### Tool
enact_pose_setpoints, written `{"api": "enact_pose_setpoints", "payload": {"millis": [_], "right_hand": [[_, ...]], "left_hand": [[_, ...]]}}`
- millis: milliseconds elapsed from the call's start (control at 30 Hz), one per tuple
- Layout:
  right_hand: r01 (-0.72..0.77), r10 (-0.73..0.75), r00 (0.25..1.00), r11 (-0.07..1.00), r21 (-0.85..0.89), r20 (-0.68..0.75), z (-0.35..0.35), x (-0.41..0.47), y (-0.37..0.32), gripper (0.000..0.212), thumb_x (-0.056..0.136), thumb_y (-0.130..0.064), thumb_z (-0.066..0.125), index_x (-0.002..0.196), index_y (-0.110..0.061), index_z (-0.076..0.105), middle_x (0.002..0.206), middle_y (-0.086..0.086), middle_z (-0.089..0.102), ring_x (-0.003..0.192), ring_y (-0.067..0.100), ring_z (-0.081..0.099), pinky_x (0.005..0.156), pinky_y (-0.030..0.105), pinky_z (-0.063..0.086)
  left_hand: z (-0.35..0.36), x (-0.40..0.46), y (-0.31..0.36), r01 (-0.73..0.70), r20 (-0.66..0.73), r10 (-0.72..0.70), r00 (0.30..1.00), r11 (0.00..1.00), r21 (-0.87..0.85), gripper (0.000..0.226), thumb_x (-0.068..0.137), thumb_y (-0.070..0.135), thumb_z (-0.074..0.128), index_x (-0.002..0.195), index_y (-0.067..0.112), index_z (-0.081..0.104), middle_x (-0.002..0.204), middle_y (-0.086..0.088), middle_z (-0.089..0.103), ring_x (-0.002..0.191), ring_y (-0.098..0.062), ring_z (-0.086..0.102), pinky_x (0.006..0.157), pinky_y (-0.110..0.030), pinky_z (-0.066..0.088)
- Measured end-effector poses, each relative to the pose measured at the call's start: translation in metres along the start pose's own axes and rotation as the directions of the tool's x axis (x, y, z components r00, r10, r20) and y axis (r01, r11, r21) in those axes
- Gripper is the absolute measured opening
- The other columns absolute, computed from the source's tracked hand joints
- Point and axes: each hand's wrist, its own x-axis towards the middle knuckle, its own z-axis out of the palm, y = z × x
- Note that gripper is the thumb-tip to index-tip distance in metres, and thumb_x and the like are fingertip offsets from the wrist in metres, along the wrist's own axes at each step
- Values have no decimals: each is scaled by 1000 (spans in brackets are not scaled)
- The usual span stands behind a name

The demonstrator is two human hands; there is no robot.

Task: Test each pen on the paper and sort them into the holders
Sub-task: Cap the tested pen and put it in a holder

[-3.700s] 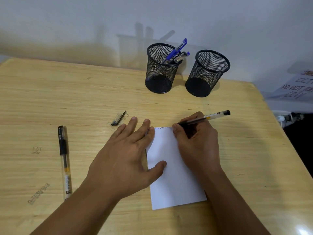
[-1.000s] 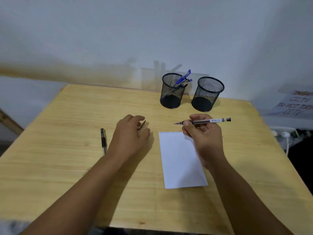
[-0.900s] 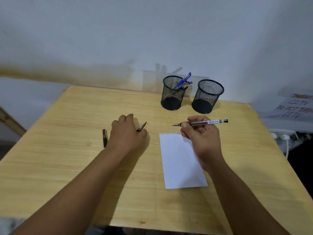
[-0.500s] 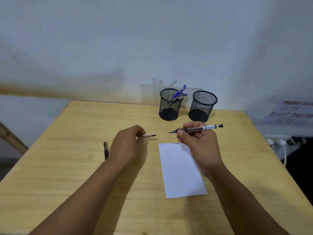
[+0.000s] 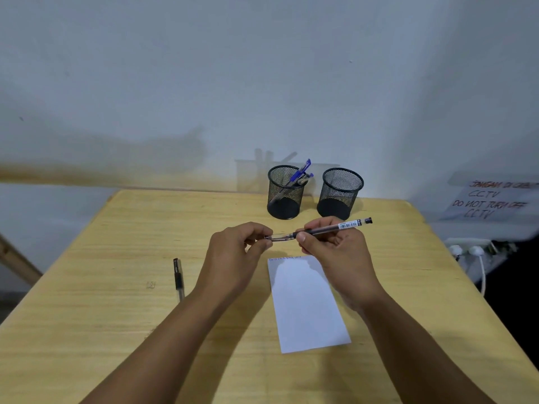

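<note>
While above the paper (image 5: 306,301), right hand (image 5: 335,249) gripping pen (image 5: 329,228), left hand (image 5: 236,252) pinching its cap (image 5: 278,237).

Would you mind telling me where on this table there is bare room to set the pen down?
The widest bare patch lies left of the spare pen, out to the table edge. Another runs right of the paper to the right edge. The strip between the holders and both hands is narrow: left holder, right holder, left hand, right hand.
</note>
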Motion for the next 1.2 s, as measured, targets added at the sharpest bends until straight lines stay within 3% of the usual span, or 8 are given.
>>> {"api": "enact_pose_setpoints", "payload": {"millis": [167, 400, 633, 767, 867, 967, 1100, 1200], "right_hand": [[12, -12, 1000, 1000, -19, -13, -3, -1, 1, 9, 81, -9, 78, 88, -13, 74, 83, 5, 76, 79, 18, 70, 75, 33, 56], [5, 11, 997, 977, 214, -73, -6, -3, 8, 17, 77, -14, 77, 92, -7, 73, 87, 14, 75, 84, 22, 71, 77, 27, 58], [42, -30, 996, 989, 143, -87, -19, 13, 2, 3, 89, -15, 69, 92, -15, 70, 87, 7, 75, 85, 15, 71, 76, 26, 57], [41, -10, 987, 981, 190, -163, -36, 35, -10, 9, 95, -14, 62, 96, -11, 70, 78, 7, 64, 74, 19, 68, 66, 29, 59], [4, -15, 975, 999, -49, -223, -58, 55, -10, 19, 97, -24, 59, 110, -14, 70, 81, 2, 60, 61, 9, 64, 58, 36, 60], [-33, -65, 968, 925, -377, -244, -80, 73, -14, 18, 98, -23, 52, 101, -23, 70, 79, -8, 60, 47, 10, 64, 59, 36, 51], [-29, -100, 982, 758, -652, -161, -102, 97, -24, 28, 92, -10, 46, 101, -18, 71, 86, 0, 64, 66, 21, 72, 58, 27, 43], [-5, -165, 975, 656, -755, -149, -112, 116, -26, 22, 90, -14, 56, 106, -16, 71, 82, -5, 62, 83, 18, 61, 70, 22, 37]], "left_hand": [[3, -2, 6, -33, 21, 35, 999, 996, -84, 16, 86, 16, 71, 92, 29, 75, 81, 17, 72, 79, -1, 62, 69, -9, 43], [15, 0, 18, -28, 28, 33, 999, 985, -172, 18, 87, 13, 69, 92, 30, 76, 85, 18, 73, 84, -1, 65, 71, -12, 47], [40, 10, 25, -8, 139, 39, 990, 976, -219, 17, 86, 16, 71, 101, 24, 74, 84, 12, 73, 77, 2, 65, 65, -10, 45], [60, 31, 24, 49, 151, -15, 988, 974, -222, 35, 84, 21, 73, 118, 27, 66, 97, 15, 71, 90, 3, 64, 82, -23, 52], [78, 52, 21, 102, 146, -75, 986, 977, -186, 43, 83, 23, 74, 124, 22, 62, 109, 14, 68, 102, -2, 62, 92, -28, 50], [96, 74, 18, 150, 160, -123, 979, 975, -167, 48, 80, 29, 75, 124, 22, 59, 120, 8, 64, 113, -9, 58, 100, -35, 47], [121, 97, 19, 219, 184, -187, 965, 960, -175, 58, 73, 37, 78, 126, 25, 56, 119, 7, 60, 111, -11, 56, 99, -31, 44], [139, 105, 25, 230, 158, -213, 964, 968, -99, 72, 73, 39, 79, 134, 18, 48, 127, -2, 57, 114, -15, 53, 91, -25, 38]]}}
